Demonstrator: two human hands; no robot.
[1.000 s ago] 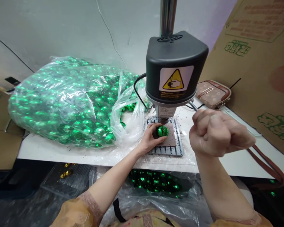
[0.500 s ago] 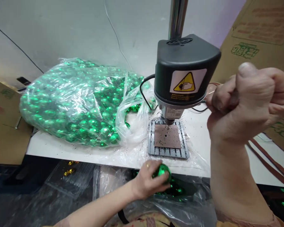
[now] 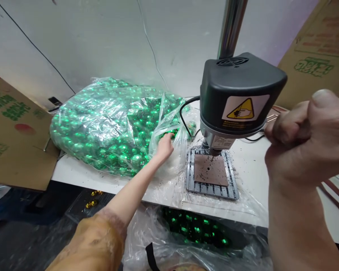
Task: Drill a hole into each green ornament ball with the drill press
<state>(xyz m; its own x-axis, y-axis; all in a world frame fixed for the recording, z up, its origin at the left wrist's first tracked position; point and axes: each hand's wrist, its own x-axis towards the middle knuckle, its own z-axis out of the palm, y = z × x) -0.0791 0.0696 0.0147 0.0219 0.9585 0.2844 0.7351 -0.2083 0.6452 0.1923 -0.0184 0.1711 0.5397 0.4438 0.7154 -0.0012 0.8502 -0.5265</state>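
My left hand [image 3: 166, 146] reaches into the mouth of a clear plastic bag [image 3: 101, 128] full of shiny green balls; its fingertips are among the balls and mostly hidden. At the right, my right hand [image 3: 307, 131] is closed in a fist beside the black drill press head [image 3: 240, 98]; what it grips is hidden behind the fingers. Under the drill, a brown square pad [image 3: 210, 175] with a small hole lies on the slotted metal base [image 3: 233, 188], with dark shavings around. No ball sits on the pad.
Below the table edge, an open plastic bag [image 3: 194, 227] holds more green balls. Cardboard boxes stand at the left [image 3: 19, 131] and right [image 3: 322, 56]. A black cable [image 3: 182, 113] loops beside the drill. Gold pieces [image 3: 92, 204] lie low at the left.
My left hand has moved from above the lower bag, where it held a green ball, up and left into the big bag's mouth. That ball is gone from view. My right hand remains closed.
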